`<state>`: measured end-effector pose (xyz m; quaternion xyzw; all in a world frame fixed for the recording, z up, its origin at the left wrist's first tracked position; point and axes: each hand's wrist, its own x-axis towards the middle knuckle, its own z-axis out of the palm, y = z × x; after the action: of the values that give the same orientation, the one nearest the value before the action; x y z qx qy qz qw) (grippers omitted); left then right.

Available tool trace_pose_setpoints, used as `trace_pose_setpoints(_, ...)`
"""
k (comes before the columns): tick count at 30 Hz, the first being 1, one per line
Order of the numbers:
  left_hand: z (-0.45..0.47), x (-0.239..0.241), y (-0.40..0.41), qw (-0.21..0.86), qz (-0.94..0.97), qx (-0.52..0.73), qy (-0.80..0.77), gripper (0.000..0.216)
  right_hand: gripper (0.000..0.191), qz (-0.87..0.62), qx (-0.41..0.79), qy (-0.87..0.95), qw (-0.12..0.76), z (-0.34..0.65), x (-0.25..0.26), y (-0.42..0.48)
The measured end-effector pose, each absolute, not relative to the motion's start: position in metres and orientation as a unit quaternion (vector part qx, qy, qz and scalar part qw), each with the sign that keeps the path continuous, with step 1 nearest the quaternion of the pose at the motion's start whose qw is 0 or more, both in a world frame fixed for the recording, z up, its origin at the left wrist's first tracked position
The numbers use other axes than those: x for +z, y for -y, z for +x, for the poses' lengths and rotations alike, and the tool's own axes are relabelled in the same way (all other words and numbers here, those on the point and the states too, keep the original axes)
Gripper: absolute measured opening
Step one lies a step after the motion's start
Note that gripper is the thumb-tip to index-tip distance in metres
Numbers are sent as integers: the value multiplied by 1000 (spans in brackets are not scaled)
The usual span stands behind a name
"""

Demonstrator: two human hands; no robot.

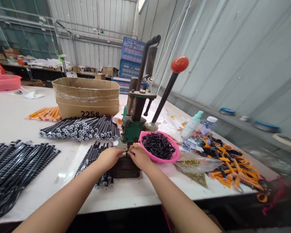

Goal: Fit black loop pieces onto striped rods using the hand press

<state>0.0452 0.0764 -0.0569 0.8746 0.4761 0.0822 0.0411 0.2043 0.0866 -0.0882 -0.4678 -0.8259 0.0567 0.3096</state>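
A green hand press [134, 129] with a long lever and red knob [179, 65] stands on the table before me. My left hand [111, 157] and my right hand [139, 155] meet at its lower jaw, fingers pinched together around a small dark piece too tiny to make out. Beside my left hand lie black striped rods with light ends [93, 155], some under my wrist. To the right of my right hand sits a pink basket [177, 155] filled with black loops [157, 145].
Bundles of striped rods [16, 168] lie left, with more rods [80, 129] before a cardboard box [87, 98]. On the right are a bag of small brass-coloured parts [190, 161], a spray bottle [191, 124], a clear bottle [208, 124] and orange-black straps [232, 161].
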Motion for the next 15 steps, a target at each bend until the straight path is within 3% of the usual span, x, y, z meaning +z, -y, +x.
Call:
trace_pose_setpoints(6,46,-62,-68,-14,882,54,-468,35,20,-434,22,849,301,209,-84,-62)
trace_pose_setpoints(8,45,-61,-67,-29,888,41,-458,37,19,-429,4,830,357,212,-61,-53)
trace_pose_setpoints(10,45,-59,-67,-41,892,28,-449,39,20,-443,9,737,510,218,-16,-53)
trace_pose_setpoints(12,45,-57,-67,-49,895,17,-442,40,43,-458,78,572,676,230,47,-63)
trace_pose_setpoints(13,45,-56,-67,-52,897,11,-439,40,51,-436,171,537,702,239,80,-71)
trace_pose_setpoints(15,45,-53,-67,-56,899,4,-435,40,51,-415,260,571,658,258,137,-82)
